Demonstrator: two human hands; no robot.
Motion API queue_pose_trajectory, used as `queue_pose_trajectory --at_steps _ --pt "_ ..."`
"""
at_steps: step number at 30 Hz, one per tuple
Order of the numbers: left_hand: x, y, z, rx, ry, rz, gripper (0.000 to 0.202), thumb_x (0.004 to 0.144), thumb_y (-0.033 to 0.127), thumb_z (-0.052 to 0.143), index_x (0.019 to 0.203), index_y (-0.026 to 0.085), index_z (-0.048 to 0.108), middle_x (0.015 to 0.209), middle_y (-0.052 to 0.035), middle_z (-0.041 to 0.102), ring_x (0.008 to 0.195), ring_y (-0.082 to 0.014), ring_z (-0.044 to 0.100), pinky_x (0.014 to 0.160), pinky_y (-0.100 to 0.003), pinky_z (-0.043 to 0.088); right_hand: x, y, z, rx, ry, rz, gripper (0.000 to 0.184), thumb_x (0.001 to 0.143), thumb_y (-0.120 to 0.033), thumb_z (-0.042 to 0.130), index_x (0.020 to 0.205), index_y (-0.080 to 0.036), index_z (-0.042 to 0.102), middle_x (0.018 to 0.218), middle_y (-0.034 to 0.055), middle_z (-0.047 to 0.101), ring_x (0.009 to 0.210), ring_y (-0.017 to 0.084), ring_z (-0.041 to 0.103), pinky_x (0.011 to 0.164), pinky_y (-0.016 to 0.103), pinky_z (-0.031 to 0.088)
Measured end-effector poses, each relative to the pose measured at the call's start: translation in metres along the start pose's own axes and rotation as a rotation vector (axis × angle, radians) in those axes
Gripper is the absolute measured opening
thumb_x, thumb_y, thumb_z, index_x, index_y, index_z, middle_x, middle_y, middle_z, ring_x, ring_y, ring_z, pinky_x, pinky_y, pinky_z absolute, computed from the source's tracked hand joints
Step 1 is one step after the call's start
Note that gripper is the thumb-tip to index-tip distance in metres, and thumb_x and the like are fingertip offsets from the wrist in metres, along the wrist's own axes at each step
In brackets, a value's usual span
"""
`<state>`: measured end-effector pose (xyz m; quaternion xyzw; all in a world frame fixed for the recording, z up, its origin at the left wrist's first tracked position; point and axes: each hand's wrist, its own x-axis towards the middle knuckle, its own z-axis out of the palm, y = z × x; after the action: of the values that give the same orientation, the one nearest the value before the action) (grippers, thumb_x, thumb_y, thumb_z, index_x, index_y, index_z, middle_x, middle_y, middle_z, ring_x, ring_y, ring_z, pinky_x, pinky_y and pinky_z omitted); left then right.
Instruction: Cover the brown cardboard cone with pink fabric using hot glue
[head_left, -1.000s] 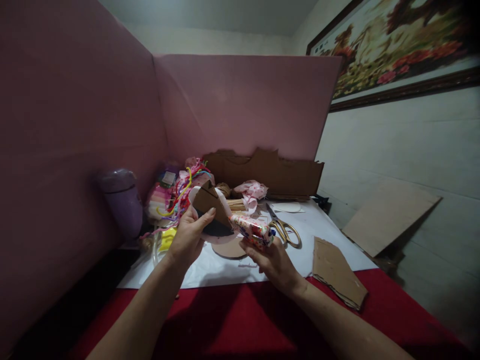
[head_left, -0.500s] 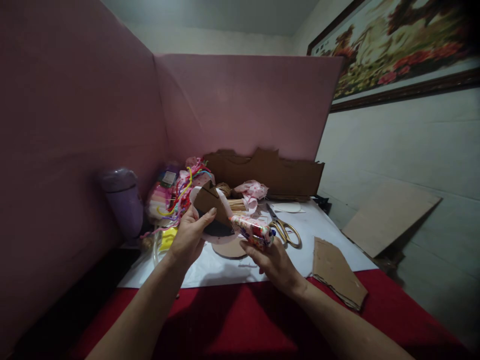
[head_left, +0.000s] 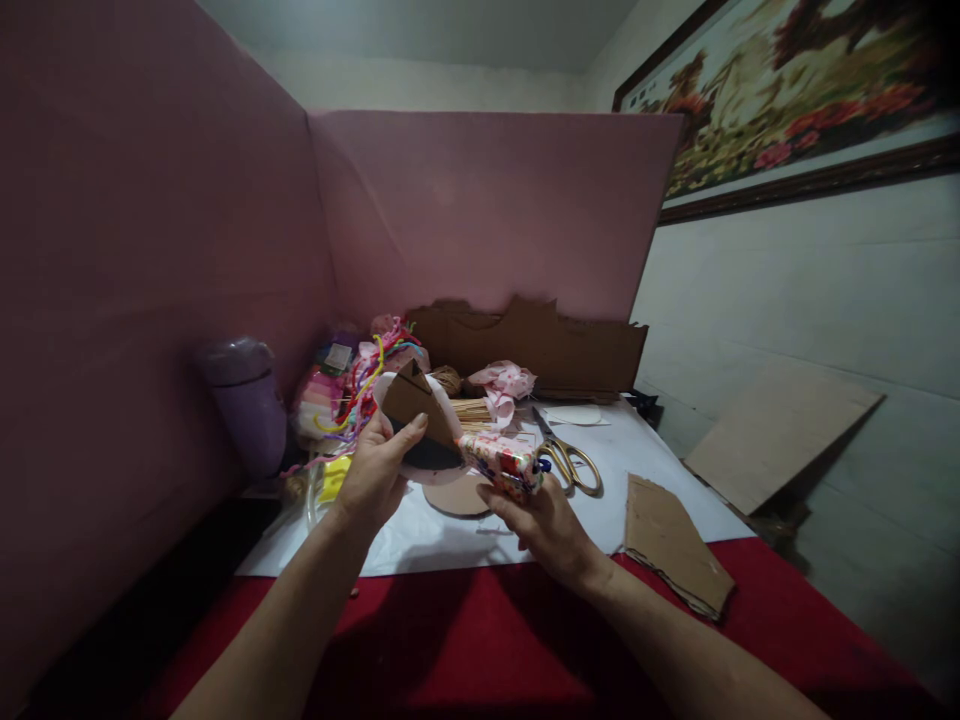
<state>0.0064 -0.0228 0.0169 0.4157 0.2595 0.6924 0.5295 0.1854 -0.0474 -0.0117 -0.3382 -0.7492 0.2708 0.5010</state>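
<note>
My left hand (head_left: 379,470) is closed round a round piece with a pale rim (head_left: 448,400), its thumb pressing on the brown cardboard (head_left: 405,400) across its face. The lower part of that face is dark. In my right hand (head_left: 544,520) is a shiny, floral-patterned glue gun (head_left: 504,462), its orange tip pointing left at the round piece's right edge. Whether the tip touches is too small to tell. Beneath both hands, a cardboard disc (head_left: 457,498) lies on the white sheet.
Gold-handled scissors (head_left: 581,470) lie right of the glue gun. A cardboard offcut (head_left: 671,545) rests at the sheet's right edge. Behind are bamboo sticks (head_left: 471,413), pink tissue (head_left: 506,380), coloured pipe cleaners (head_left: 367,385) and torn cardboard (head_left: 540,345). A purple bottle (head_left: 244,405) stands left.
Both hands have shifted very slightly left, carrying the round piece and the glue gun with them. Neither grip has changed.
</note>
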Motion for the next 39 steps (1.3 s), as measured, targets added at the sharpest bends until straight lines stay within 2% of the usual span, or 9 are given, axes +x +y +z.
queue_pose_trajectory --at_steps 11,17,22,28,32,39 --pt "0.0010 0.0047 0.0006 0.003 0.071 0.043 0.046 0.060 0.020 0.078 0.103 0.019 0.062 0.087 -0.0021 0.073 0.073 -0.0154 0.067 0.067 -0.024 0.053 -0.0011 0.0032 -0.0013 -0.018 -0.016 0.036 0.015 0.077 -0.030 0.059 0.069 -0.020 0.066 0.053 -0.0006 0.057 0.065 0.018 0.058 0.054 0.025 0.046" --pt "0.0020 0.0056 -0.0007 0.017 0.113 0.048 0.042 0.059 0.020 0.079 0.099 0.019 0.063 0.082 0.0007 0.073 0.067 -0.0136 0.067 0.063 -0.022 0.052 -0.0009 0.0014 -0.0009 -0.026 0.002 0.050 0.017 0.078 -0.030 0.058 0.070 -0.017 0.065 0.052 -0.0011 0.056 0.061 0.017 0.057 0.053 0.024 0.047" --pt "0.0000 0.0067 0.0011 0.010 0.086 0.038 0.045 0.061 0.019 0.078 0.103 0.020 0.063 0.083 0.0005 0.073 0.070 -0.0141 0.067 0.067 -0.023 0.053 -0.0017 0.0005 -0.0011 -0.031 0.030 0.063 0.020 0.080 -0.033 0.058 0.071 -0.016 0.065 0.048 -0.0019 0.053 0.054 0.015 0.054 0.049 0.023 0.046" --pt "-0.0015 0.0068 0.0014 0.004 0.016 0.050 0.040 0.064 0.020 0.076 0.102 0.020 0.063 0.091 -0.0022 0.073 0.081 -0.0170 0.068 0.073 -0.026 0.053 -0.0037 0.0047 -0.0013 0.025 0.089 0.082 0.024 0.081 -0.036 0.058 0.092 -0.017 0.066 0.057 0.0006 0.059 0.052 0.015 0.054 0.046 0.023 0.045" --pt "-0.0017 0.0061 0.0001 -0.004 0.008 0.061 0.040 0.064 0.019 0.076 0.102 0.021 0.064 0.089 -0.0016 0.074 0.083 -0.0178 0.068 0.075 -0.028 0.053 -0.0054 0.0072 0.0002 0.083 0.118 0.083 0.024 0.080 -0.038 0.060 0.090 -0.016 0.064 0.068 0.0024 0.061 0.048 0.011 0.050 0.042 0.022 0.042" --pt "-0.0022 0.0067 0.0004 -0.014 0.011 0.066 0.041 0.064 0.019 0.076 0.103 0.021 0.064 0.084 -0.0007 0.074 0.076 -0.0151 0.068 0.073 -0.025 0.052 -0.0077 0.0048 -0.0002 0.214 0.061 0.086 0.026 0.084 -0.040 0.054 0.085 -0.015 0.059 0.054 -0.0029 0.049 0.043 0.008 0.041 0.038 0.018 0.035"
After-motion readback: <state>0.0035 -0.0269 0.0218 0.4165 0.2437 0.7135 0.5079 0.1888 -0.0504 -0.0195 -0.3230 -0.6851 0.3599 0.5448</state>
